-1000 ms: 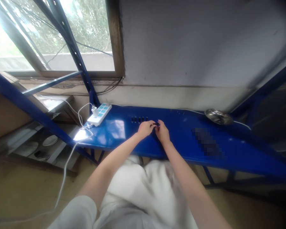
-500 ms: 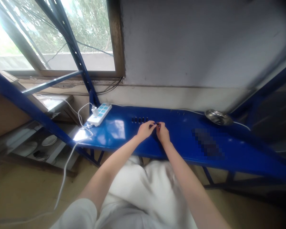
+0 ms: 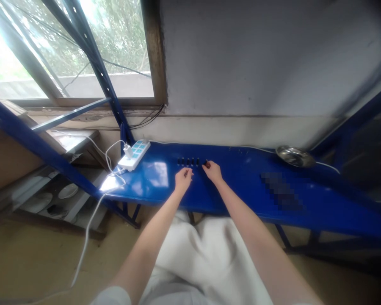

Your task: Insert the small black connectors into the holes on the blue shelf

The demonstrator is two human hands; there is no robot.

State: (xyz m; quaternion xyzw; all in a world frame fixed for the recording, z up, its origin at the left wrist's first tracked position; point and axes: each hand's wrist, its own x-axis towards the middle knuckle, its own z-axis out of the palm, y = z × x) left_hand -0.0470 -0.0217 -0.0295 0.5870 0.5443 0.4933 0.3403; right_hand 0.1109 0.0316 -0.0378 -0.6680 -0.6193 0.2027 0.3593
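Observation:
My right hand [image 3: 213, 171] is closed at the fingertips on a small black piece [image 3: 205, 162], low over the blue tabletop [image 3: 241, 186]. It is just right of a row of several small black upright pieces [image 3: 188, 162], which look like short cylinders with light ends. My left hand [image 3: 183, 179] is in front of that row, apart from the right hand. Its thumb and fingers are pinched together; a dark spot shows between them, too small to name.
A white power strip [image 3: 135, 155] with a plug and cables stands at the table's left end. A shiny metal dish [image 3: 295, 156] is at the back right, with a white cable by it. Nearer lies a blurred-out dark object [image 3: 281, 190]. Blue frame posts [image 3: 98, 63] rise at the left.
Both hands were together over a small dark piece. They have now parted: my left hand moved left and nearer to me, while my right hand moved slightly left with the black piece.

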